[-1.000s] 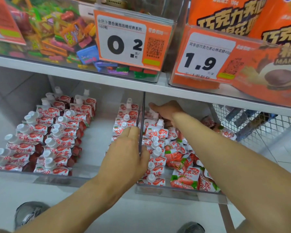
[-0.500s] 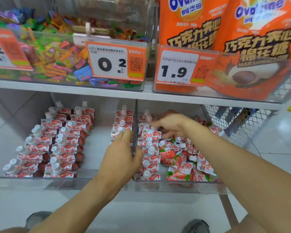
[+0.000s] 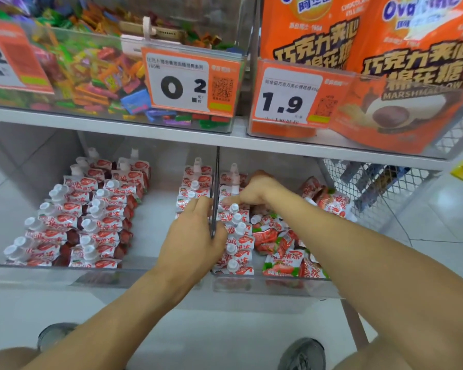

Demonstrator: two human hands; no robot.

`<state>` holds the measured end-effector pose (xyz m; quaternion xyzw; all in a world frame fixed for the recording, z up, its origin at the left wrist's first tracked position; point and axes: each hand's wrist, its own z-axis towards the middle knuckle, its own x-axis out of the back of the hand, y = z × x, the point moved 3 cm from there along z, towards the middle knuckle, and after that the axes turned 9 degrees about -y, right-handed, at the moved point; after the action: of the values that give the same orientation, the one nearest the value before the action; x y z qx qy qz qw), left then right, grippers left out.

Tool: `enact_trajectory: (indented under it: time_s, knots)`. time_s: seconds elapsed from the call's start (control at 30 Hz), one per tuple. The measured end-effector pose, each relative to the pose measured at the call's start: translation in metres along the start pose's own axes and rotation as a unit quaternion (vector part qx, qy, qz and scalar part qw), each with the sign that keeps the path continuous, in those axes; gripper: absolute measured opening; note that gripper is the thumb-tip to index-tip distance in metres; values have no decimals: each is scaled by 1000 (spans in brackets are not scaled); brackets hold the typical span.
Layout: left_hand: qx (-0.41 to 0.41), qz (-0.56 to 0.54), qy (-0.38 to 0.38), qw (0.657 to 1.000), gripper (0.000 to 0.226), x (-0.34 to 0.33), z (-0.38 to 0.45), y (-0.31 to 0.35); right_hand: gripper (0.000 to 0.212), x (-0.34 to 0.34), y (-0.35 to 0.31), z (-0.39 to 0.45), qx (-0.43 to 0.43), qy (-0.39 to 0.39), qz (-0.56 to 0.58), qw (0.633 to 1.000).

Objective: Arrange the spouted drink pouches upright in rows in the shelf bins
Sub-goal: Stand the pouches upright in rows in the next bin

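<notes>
We list pouches of glossy printed film with smooth white plastic caps. Bins are clear glossy plastic; the basket is wire mesh.

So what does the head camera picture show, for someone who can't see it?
Two bare hands tidy spouted drink pouches in clear shelf bins: the left hand rests at the bin divider, the right hand reaches among jumbled pouches. Candy sits on the shelf above.
</notes>
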<state>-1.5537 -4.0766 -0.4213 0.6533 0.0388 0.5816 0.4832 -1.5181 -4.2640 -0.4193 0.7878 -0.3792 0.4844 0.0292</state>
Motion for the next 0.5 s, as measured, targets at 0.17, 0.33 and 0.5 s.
enact_trajectory:
  time_s: [0.17,0.33,0.5]
  knots:
    - [-16,10,-2,1000,21,2,0,-1,55,-6,-1,-1,21,-9,98,995]
    - [2,18,-6,1000,12,4,3,1,53,-17,12,-4,30,30,118,992]
    - [29,39,-34,998,28,2,4,-3,46,6,28,-35,149,-65,238,957]
